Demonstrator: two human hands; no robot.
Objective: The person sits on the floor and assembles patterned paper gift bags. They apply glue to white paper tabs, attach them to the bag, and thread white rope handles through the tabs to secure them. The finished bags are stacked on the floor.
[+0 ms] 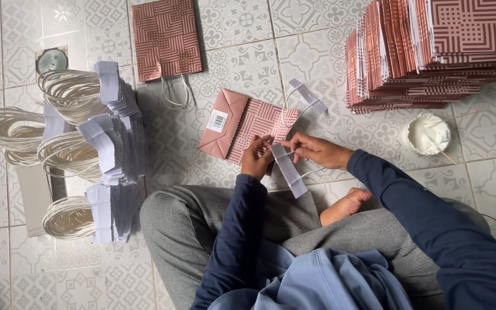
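Head view, person seated cross-legged on a patterned tile floor (242, 63). Centre of frame: a flat pink paper bag (248, 123) with a geometric print lies on the tiles, folded bottom toward the left, a white barcode sticker on that fold.

Left hand (256, 158), centre frame: fingers curled closed over the near edge of the bag, pressing it down; thumb and fingertips pinch at the bag's open end.

Right hand (317, 150), just right of the left hand: fingers closed in a pinch on a pale paper strip (288, 170) carrying a white cord handle. Strip runs diagonally down toward the lap, its upper end touching the bag's edge. A second strip with cord loop (305, 97) sits at the bag's upper right edge.

Surroundings: upper right, a tall pile of flat bags (426, 51) in the same print. Right of centre, a small white dish of glue (429, 134) with a stick. Left side, bundles of cord handles on paper strips (96, 143), stacked. Upper centre, one finished bag (166, 37) lying flat, handle out.
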